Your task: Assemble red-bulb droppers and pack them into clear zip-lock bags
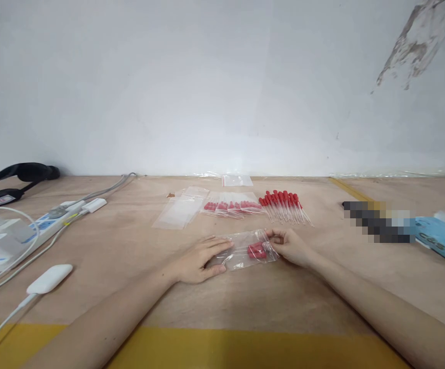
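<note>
A clear zip bag [241, 261] lies on the table in front of me, holding several red-ended droppers [257, 250] with thin clear stems. My left hand [199, 260] rests at the bag's left end, fingers stretched out and thumb apart, touching the plastic. At the right end, the fingers of my right hand [286, 245] are closed on the bag's edge. Just beyond it sits a row of filled bags [232, 205] with red ends showing. Loose red-ended droppers [284, 205] lie side by side to the right of these. Flat unfilled clear bags [180, 210] overlap at the left.
On the left are a white power strip [45, 223] with cables, a white charging case [49, 279] on a cord, and a black strap-like object [18, 177]. A blue packet [443, 241] and a partly blurred dark object [361, 212] lie right. A wall stands behind.
</note>
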A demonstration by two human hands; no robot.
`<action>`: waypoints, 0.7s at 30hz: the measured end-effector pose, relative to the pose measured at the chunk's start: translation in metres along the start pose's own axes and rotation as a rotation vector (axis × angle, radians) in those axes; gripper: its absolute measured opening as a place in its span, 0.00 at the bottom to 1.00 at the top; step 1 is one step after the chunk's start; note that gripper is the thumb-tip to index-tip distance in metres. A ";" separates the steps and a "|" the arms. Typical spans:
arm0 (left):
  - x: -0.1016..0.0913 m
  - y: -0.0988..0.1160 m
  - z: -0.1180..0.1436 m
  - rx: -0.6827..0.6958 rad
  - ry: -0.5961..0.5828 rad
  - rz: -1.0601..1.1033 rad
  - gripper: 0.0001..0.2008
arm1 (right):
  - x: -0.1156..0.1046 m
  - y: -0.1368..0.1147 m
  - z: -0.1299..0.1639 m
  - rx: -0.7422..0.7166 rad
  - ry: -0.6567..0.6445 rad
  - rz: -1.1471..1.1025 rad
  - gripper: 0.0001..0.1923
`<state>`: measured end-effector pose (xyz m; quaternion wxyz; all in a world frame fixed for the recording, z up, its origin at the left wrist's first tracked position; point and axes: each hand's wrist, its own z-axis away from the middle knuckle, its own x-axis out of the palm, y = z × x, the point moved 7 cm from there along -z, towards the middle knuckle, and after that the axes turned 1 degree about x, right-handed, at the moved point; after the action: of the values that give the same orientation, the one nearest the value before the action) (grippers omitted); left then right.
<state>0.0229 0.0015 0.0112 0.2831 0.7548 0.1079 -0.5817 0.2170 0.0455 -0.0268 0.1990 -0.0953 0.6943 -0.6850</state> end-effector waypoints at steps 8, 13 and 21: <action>0.000 0.002 0.001 0.010 -0.014 -0.017 0.23 | -0.033 -0.004 -0.005 -0.012 0.219 0.186 0.15; -0.002 0.004 0.001 0.026 -0.004 -0.003 0.18 | -0.091 -0.038 -0.026 -0.077 0.600 0.819 0.07; -0.002 0.005 0.001 0.018 -0.038 -0.020 0.20 | -0.130 -0.038 -0.070 0.323 0.785 1.022 0.11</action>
<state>0.0237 -0.0026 0.0142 0.2726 0.7451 0.1047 -0.5996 0.3003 0.1605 0.0285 0.2427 0.5335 0.5619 -0.5838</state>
